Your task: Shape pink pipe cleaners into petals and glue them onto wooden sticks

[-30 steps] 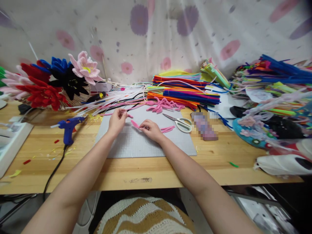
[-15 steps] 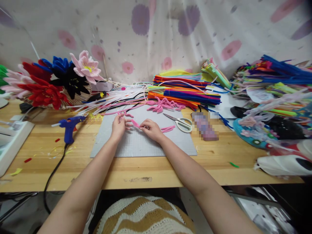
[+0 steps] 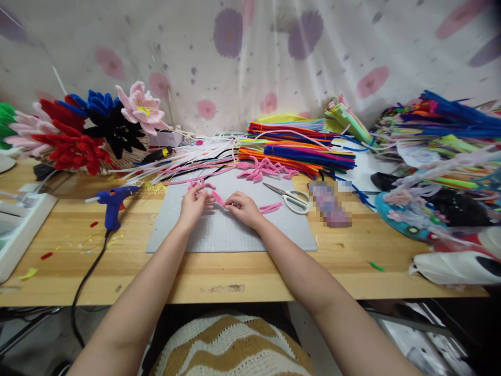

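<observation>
My right hand (image 3: pixel 243 209) is closed in a pinch on one end of a pink pipe-cleaner petal (image 3: pixel 217 198) above a grey cutting mat (image 3: pixel 230 237). The petal points left toward my left hand (image 3: pixel 193 206). That hand is open, its fingers stretched toward the petal; whether they touch it I cannot tell. Just beyond the left hand lie curled pink pipe cleaners (image 3: pixel 201 184). To the right of my right hand are short pink pipe-cleaner pieces (image 3: pixel 271 208) and scissors (image 3: pixel 293 200) with pale handles. A pile of twisted pink petals (image 3: pixel 266 168) rests at the mat's far edge.
A blue glue gun (image 3: pixel 113 204) with a black cord stands left of the mat, near a white power strip (image 3: pixel 23 230). Pipe-cleaner flowers (image 3: pixel 78 149) fill the back left. Bundles of coloured pipe cleaners (image 3: pixel 309 156) lie behind the mat. A white roll (image 3: pixel 450 266) sits at right.
The left hand's fingers have drawn closer together near the petal. The right hand keeps its pinch in nearly the same place. The whole view has shifted slightly.
</observation>
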